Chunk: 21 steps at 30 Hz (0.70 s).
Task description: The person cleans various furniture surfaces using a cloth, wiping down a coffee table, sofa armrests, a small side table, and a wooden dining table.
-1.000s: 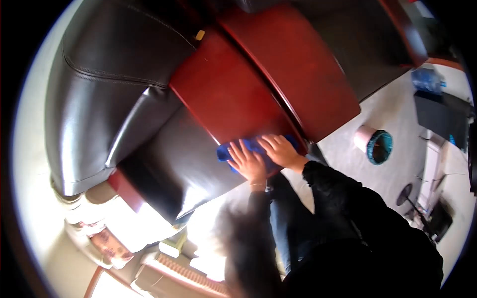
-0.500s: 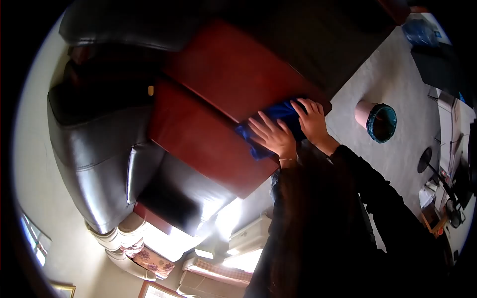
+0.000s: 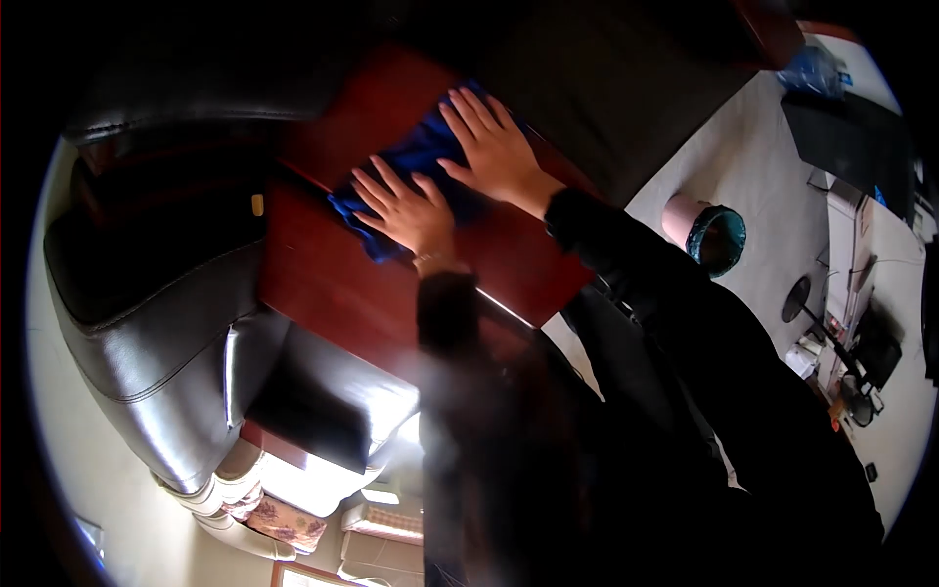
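Blue cloth (image 3: 421, 152) is lying spread and wrinkled on the red counter (image 3: 342, 303), one end crossing the seam between the two panels and the other reaching close to the edge that is bordering a dark flat seat (image 3: 606, 108). The left hand (image 3: 416, 215) is resting palm down on the end by the seam, its fingers opening wide and lying flat, covering the cloth without closing around it. The right hand (image 3: 501, 161) is resting palm down on the end by the dark seat's edge, its fingers stretching out straight with small gaps between them, the thumb standing apart, again touching the cloth without gripping a fold. A thin band (image 3: 427, 257) is circling the left wrist, and dark sleeves (image 3: 636, 264) are covering both forearms. Beyond the counter's short edge, a small yellow tag (image 3: 257, 204) is showing against a dark surface, with a black leather seat (image 3: 166, 347) standing nearby. Well apart from the counter, a pink bin (image 3: 682, 217) with a teal liner is sitting on the pale floor (image 3: 704, 166)
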{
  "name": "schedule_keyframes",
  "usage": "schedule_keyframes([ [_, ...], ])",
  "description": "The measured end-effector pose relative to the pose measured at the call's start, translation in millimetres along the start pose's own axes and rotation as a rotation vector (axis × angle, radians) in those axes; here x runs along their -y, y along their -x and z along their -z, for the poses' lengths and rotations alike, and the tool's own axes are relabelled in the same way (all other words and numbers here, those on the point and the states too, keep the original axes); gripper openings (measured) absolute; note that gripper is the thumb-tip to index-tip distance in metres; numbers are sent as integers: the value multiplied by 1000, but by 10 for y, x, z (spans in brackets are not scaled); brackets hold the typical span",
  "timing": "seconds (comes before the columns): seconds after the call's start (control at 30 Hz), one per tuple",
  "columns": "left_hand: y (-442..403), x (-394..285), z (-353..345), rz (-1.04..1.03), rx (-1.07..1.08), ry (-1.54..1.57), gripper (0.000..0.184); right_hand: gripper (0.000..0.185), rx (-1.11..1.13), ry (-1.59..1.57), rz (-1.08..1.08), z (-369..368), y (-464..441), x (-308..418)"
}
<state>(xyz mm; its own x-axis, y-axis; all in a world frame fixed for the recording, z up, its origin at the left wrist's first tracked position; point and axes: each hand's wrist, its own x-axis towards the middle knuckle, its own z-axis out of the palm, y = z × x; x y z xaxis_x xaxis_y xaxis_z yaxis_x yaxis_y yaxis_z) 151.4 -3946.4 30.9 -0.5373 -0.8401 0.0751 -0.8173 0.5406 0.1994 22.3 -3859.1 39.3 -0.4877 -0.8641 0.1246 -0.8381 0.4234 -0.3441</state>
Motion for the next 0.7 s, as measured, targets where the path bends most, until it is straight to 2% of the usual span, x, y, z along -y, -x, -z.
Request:
schedule_keyframes([
  [0.07,-364,50,-12,22,-21,4,64,68,-100,20,59,-133,-382,25],
  [0.3,-1106,216,-127,90,-64,-16,64,61,-194,60,141,-338,-1234,91],
  [0.37,-1239,248,-136,102,-66,-22,64,59,-180,40,78,-363,-1318,151],
  [0.53,-1342,260,-84,99,-33,-22,65,58,-159,70,90,-335,-1405,192],
  [0.7,-1366,282,-114,83,-78,-14,65,55,-227,50,92,-395,-1394,189],
])
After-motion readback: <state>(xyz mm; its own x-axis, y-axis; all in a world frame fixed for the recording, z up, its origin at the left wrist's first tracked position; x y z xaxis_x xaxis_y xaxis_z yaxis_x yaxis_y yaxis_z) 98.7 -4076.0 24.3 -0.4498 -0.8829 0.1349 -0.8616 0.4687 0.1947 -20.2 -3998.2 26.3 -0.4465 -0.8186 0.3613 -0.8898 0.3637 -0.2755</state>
